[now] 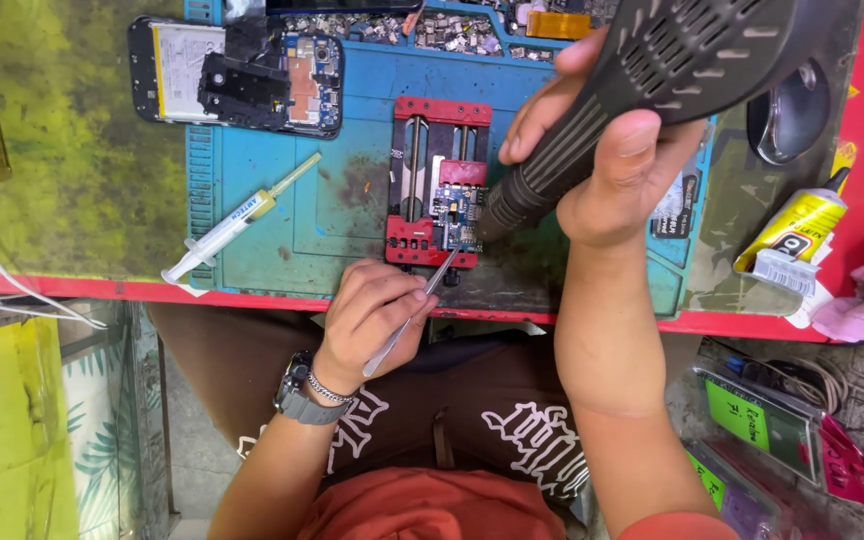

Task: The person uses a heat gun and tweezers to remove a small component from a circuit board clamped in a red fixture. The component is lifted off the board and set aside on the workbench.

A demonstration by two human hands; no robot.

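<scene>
left hand (372, 315) grips tweezers (414, 310), tips on circuit board (455, 212) | right hand (607, 160) grasps hot-air gun (642, 90), nozzle just right of board | board clamped in red holder (437, 180) on blue mat (342, 200), mid tabletop (72, 190) | syringe (237, 220) lies left

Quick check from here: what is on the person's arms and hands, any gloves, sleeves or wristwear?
Both hands are bare, no gloves. The left hand has a grey wristwatch with a thin silver chain bracelet beside it on the wrist. The right hand and its forearm carry nothing. Short orange-red sleeves end near the upper arms.
</scene>
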